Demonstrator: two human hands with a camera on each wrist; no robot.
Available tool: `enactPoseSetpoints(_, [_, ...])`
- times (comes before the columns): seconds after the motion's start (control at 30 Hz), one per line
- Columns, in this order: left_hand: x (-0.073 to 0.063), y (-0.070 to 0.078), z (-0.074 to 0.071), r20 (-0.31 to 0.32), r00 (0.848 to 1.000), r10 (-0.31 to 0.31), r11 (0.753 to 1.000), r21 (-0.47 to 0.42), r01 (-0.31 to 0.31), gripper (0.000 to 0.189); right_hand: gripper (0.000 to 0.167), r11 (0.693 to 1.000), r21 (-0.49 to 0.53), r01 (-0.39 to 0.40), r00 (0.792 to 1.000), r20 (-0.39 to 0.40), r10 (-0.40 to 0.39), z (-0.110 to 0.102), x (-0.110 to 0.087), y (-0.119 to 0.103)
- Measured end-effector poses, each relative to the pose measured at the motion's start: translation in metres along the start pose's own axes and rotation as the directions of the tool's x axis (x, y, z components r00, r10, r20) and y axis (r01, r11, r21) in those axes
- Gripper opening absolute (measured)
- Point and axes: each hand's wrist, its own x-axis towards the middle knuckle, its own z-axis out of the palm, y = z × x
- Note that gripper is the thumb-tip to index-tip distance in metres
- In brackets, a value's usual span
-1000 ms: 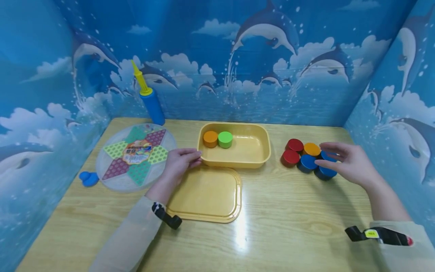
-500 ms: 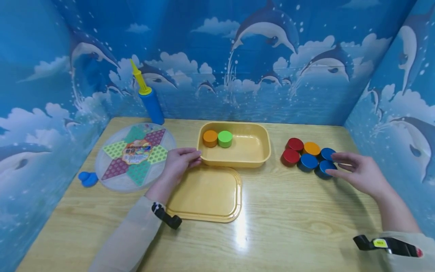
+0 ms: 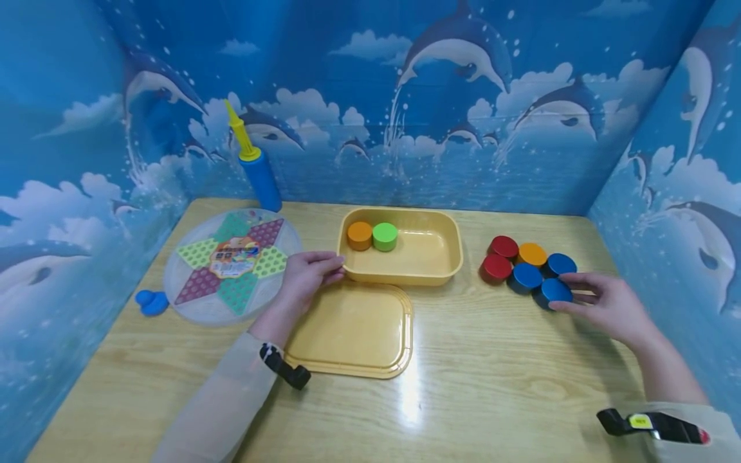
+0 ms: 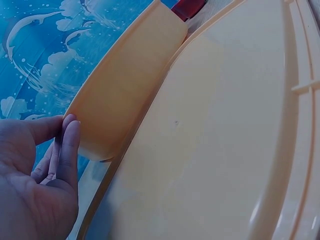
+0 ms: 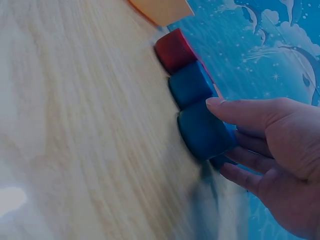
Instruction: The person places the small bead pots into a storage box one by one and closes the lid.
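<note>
Right grip (image 3: 613, 312) pinches the nearest blue cylinder (image 3: 552, 293), thumb on its near side and fingers behind; left grip (image 3: 307, 280) pinches the yellow box (image 3: 399, 280) by the rim at its near left corner. The wooden surface (image 3: 492, 373) beneath looks smooth enough for things to slide. The box is probably light, thin-walled plastic, a little springy and easily nudged, so its rim suits a steadying hold. The flat lid (image 3: 353, 331), just in front of it, should flex slightly; its raised edge offers purchase. The cylinder, well right of the box, looks rigid, light, sturdy and slightly slick, best held across its curved sides.
</note>
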Motion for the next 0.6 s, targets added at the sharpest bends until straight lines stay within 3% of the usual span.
enactPoseSetpoints(0.23, [0.0,0.0,0.0,0.003,1.0,-0.004,1.0,0.001,0.004,0.026,0.077,1.0,-0.001,-0.028,1.0,0.013,0.028,0.009,0.0,0.006])
enactPoseSetpoints(0.6, [-0.001,0.001,0.0,0.002,1.0,-0.005,1.0,0.006,0.005,0.025,0.077,1.0,-0.014,0.015,1.0,-0.009,-0.015,0.013,-0.002,0.007])
